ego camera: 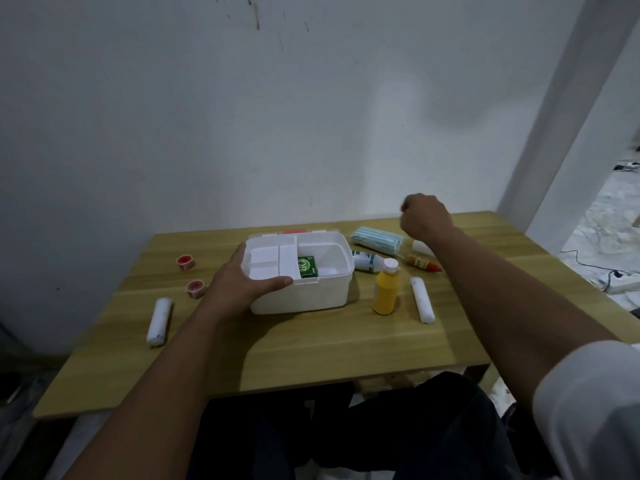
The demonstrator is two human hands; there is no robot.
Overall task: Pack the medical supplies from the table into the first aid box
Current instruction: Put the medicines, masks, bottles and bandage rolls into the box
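On the wooden table, at about 9 o'clock from the white first aid box, lie a white gauze roll and two small red-capped tubs. The left hand grips the box's near-left corner, thumb pressed along the front rim, fingers around the left wall. Inside the open box, a white divided tray fills the left part; a green carton sits just right of it. At 3 o'clock from the box, a white bottle lies on its side, a yellow bottle stands upright and a second gauze roll lies further right. At 1 o'clock lies a pack of blue face masks, with an orange-tipped tube nearby. The right hand hovers above the masks, curled into a fist; whether it holds anything cannot be told.
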